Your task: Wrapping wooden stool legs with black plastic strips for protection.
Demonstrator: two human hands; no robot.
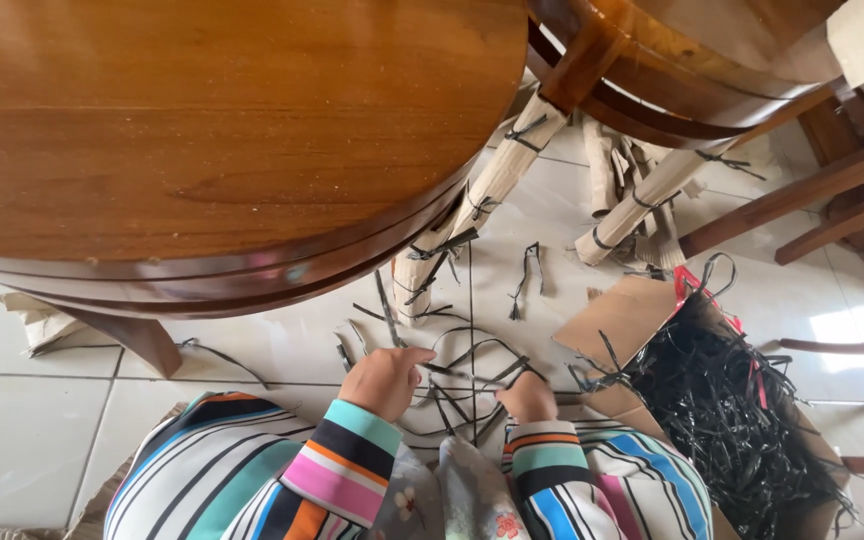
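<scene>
My left hand [384,380] and my right hand [528,396] reach down to the tiled floor, both in striped multicolour sleeves. Each hand is closed on thin black plastic straps [472,362] that lie in a loose tangle between them. More cut strap pieces [524,280] are scattered on the tiles beyond. The hands are below the edge of a round wooden tabletop [212,130]. Its legs are wrapped in brown paper [492,185] tied with black straps.
An open cardboard box [624,318] at the right holds a heap of black straps [742,420]. A second paper-wrapped leg [642,205] and torn cardboard lie behind it. Wooden chair frames [822,190] stand at the far right. Crumpled brown paper [37,322] lies at the left.
</scene>
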